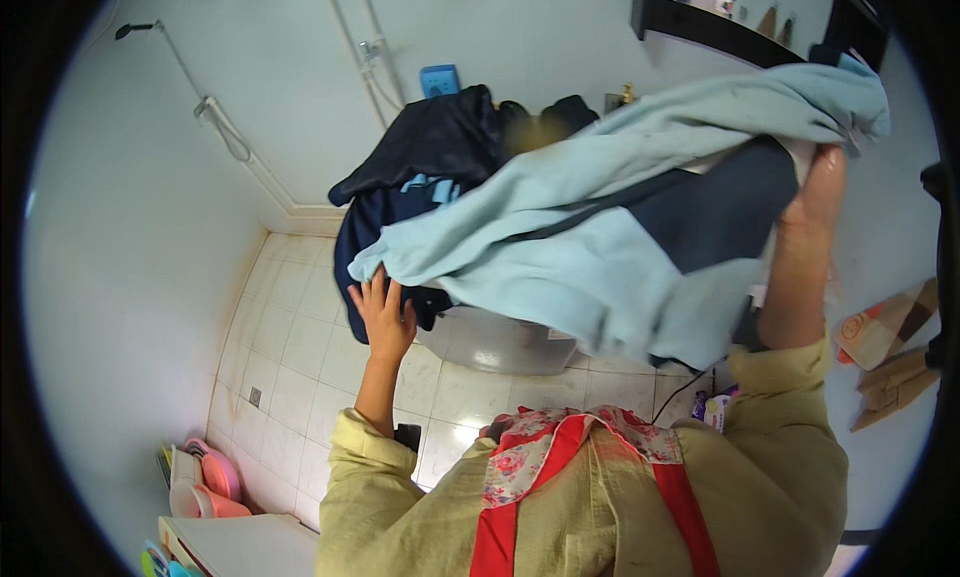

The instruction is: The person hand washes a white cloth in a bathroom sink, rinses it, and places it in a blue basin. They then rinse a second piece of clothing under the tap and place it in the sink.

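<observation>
A light-blue and navy garment (555, 224) is stretched in the air between my two hands. At its upper right end my right hand (817, 183) is raised and grips the cloth; part of the fingers is hidden behind it. My left hand (384, 314) is under the garment's left end with fingers spread, touching the cloth; whether it pinches the fabric I cannot tell. Behind and below the garment, dark navy clothes (435, 142) lie heaped over a rounded greyish basin or tub (495, 344), whose top is mostly covered.
White floor tiles (300, 352) surround the tub. Pink and white plastic basins (217, 472) stand at lower left beside a white cabinet top (240, 547). On the walls are a shower head (135, 31), a blue socket box (439, 80), a brass tap (627, 93) and a dark-framed mirror (720, 22).
</observation>
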A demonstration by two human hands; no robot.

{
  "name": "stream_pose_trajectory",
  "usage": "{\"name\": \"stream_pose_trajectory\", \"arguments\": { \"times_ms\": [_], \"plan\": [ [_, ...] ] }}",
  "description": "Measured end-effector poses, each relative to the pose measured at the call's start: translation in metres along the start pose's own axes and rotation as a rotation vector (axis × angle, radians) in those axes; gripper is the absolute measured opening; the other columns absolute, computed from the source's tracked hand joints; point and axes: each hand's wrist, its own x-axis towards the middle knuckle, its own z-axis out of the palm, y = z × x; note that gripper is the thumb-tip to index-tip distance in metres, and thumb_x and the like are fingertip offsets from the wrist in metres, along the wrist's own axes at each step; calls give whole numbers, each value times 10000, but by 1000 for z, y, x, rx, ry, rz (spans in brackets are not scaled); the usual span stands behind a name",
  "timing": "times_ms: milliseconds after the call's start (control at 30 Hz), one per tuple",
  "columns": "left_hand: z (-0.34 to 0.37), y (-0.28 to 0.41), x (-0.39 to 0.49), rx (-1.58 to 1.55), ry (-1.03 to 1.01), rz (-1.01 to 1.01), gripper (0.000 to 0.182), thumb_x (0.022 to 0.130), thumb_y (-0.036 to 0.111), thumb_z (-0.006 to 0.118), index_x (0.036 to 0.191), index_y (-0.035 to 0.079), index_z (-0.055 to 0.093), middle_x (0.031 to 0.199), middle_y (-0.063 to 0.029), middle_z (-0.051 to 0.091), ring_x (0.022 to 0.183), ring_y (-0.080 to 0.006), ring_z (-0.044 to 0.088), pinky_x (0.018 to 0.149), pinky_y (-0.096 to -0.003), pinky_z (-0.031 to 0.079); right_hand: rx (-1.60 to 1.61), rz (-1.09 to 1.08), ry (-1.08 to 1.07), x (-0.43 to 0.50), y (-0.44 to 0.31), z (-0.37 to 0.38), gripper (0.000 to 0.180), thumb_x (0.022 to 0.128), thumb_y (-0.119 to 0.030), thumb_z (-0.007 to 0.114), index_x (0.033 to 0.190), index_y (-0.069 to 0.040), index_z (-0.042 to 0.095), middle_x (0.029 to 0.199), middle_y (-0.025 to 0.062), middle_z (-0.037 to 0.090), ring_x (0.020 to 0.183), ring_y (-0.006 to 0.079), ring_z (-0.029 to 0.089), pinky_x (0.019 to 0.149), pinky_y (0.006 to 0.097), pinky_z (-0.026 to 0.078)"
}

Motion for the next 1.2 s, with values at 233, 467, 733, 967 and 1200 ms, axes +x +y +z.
{"name": "stream_pose_trajectory", "arguments": {
  "times_ms": [233,467,733,967,1200],
  "plan": [
    [25,142,18,-266,325,380,673,573,155,754,1160,56,442,1000,-118,526,924,-325,507,921,-525,297,-479,-79,59,16,-81,-185,347,875,-134,444,1191,7,419,1148,119,499,1041,183,493,891,312,400],
    [59,293,57,-786,-293,302,167,709,17,544,875,12,544,725,-131,491,700,-294,508,667,-346,426,-1761,24,-630,33,-149,-304,400,756,-32,535,1153,-56,491,1107,102,540,1038,202,503,902,282,370],
    [66,375,158,-1600,198,-218,192,879,60,402,1053,-1,454,988,-72,529,898,-141,514,812,-263,414,-953,124,-103,154,-146,-371,493,713,-27,492,1204,-43,451,1053,111,546,959,206,520,828,292,415],
    [112,425,169,-1560,375,-40,333,850,230,480,1129,56,428,1265,-207,350,1179,-296,361,977,-400,282,-448,98,-130,291,-67,-371,685,550,58,315,1214,-44,449,1119,105,515,1026,212,503,877,286,412],
    [217,431,171,-419,-848,552,264,616,53,583,876,37,619,1196,-207,460,1184,-387,346,1009,-479,229,-1424,151,-303,357,58,-430,520,739,-154,564,1224,-24,429,1170,156,507,1066,237,504,883,318,405]
  ]
}}
